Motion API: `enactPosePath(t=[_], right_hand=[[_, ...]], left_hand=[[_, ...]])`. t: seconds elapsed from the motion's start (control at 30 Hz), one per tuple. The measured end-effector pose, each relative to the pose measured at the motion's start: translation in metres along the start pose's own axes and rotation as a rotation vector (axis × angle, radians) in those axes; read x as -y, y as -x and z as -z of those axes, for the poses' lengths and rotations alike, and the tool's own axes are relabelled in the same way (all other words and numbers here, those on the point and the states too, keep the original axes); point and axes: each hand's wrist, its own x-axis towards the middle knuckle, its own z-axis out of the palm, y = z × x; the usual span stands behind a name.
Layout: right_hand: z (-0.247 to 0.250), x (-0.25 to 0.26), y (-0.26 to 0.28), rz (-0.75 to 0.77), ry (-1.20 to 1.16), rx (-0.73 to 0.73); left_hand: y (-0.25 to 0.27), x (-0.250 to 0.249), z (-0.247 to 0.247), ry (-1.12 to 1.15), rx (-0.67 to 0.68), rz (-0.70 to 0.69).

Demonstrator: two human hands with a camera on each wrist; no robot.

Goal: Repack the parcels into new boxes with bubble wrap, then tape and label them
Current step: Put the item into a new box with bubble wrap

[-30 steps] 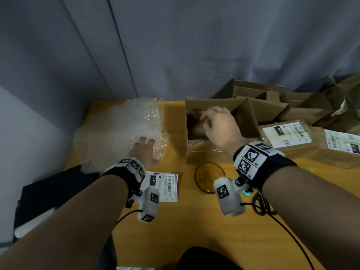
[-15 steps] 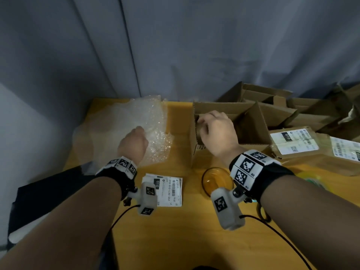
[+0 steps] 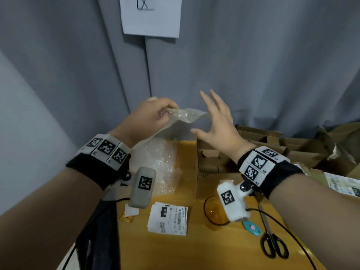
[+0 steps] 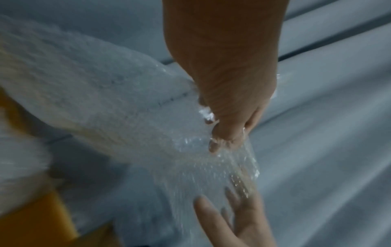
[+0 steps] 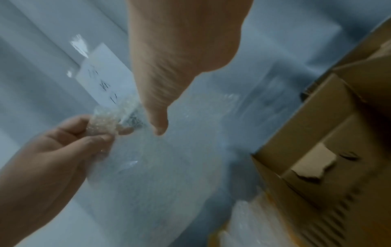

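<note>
My left hand (image 3: 153, 115) is raised in front of the grey curtain and pinches the top edge of a clear sheet of bubble wrap (image 3: 187, 115), which hangs down to the table (image 3: 161, 164). In the left wrist view the bubble wrap (image 4: 148, 133) streams from the left hand's fingers (image 4: 224, 138). My right hand (image 3: 216, 121) is spread open beside the sheet's free corner, fingers straight, holding nothing. An open brown cardboard box (image 3: 212, 160) stands on the wooden table under the right hand; the right wrist view shows the box (image 5: 330, 150) at the right.
Printed shipping labels (image 3: 169, 219), an amber roll of tape (image 3: 214, 213), black scissors (image 3: 272, 242) and a teal cutter (image 3: 252, 228) lie on the near table. More brown boxes (image 3: 272, 141) and a labelled parcel (image 3: 342, 184) crowd the right. A white paper (image 3: 151, 16) hangs on the curtain.
My left hand gripped the bubble wrap on the table and lifted it high. My right hand left the open box and rose, open, beside the sheet. The head view tilted up.
</note>
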Motion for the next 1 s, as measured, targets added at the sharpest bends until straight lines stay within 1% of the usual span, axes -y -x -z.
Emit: enactPosePath(t=[0.07,0.1,0.17,0.23,0.27,0.3,0.33,0.37,0.43,0.47,0.5,0.53,0.6,0.67,0.73,0.8,0.83,0.9,0.93,1.0], right_hand=[[0.018,-0.002,-0.009,-0.01,-0.022,-0.031],[0.027,-0.003,-0.011,-0.034,-0.104,-0.059],[0.045,-0.008,-0.008,-0.086,-0.289,-0.107],[0.064,-0.016,-0.001,-0.125,-0.293,-0.137],[0.072,-0.02,0.004,-0.133,-0.265,-0.143],[0.079,-0.023,0.009,-0.132,-0.24,-0.145],[0.085,-0.027,0.014,-0.119,-0.224,-0.144],[0.09,-0.029,0.019,-0.115,-0.208,-0.144],[0.098,-0.032,0.027,-0.114,-0.193,-0.179],[0.102,-0.034,0.029,-0.099,-0.185,-0.223],[0.107,-0.036,0.031,-0.073,-0.159,-0.275],[0.112,-0.038,0.032,-0.039,-0.119,-0.335],[0.127,-0.043,0.035,0.046,-0.028,-0.473],[0.14,-0.043,0.04,0.148,0.063,-0.59],[0.149,-0.04,0.045,0.277,0.172,-0.638],[0.148,-0.038,0.051,0.396,0.293,-0.608],[0.143,-0.038,0.054,0.434,0.333,-0.564],[0.128,-0.042,0.063,0.435,0.362,-0.427],[0.117,-0.044,0.068,0.403,0.367,-0.346],[0.091,-0.048,0.08,0.34,0.387,-0.18]], left_hand=[[-0.009,-0.024,0.008,0.04,-0.014,-0.08],[-0.012,-0.033,0.011,0.048,-0.027,-0.094],[-0.019,-0.042,0.017,0.033,-0.01,-0.039],[-0.025,-0.044,0.018,-0.046,0.092,0.025],[-0.028,-0.044,0.016,-0.083,0.128,0.024],[-0.03,-0.044,0.013,-0.11,0.123,0.012],[-0.033,-0.047,0.009,-0.121,0.071,-0.004],[-0.036,-0.049,0.004,-0.133,-0.01,-0.007],[-0.043,-0.056,-0.007,-0.125,-0.163,0.023],[-0.047,-0.061,-0.013,-0.084,-0.217,0.038],[-0.051,-0.066,-0.018,-0.005,-0.242,0.056],[-0.055,-0.07,-0.022,0.119,-0.244,0.062],[-0.057,-0.079,-0.027,0.43,-0.205,0.051],[-0.054,-0.091,-0.027,0.658,-0.185,0.058],[-0.053,-0.097,-0.028,0.856,-0.235,0.112],[-0.051,-0.098,-0.035,0.934,-0.314,0.215],[-0.049,-0.095,-0.042,0.904,-0.359,0.278],[-0.043,-0.087,-0.058,0.839,-0.392,0.415],[-0.038,-0.081,-0.066,0.851,-0.353,0.512],[-0.024,-0.075,-0.082,1.004,-0.205,0.723]])
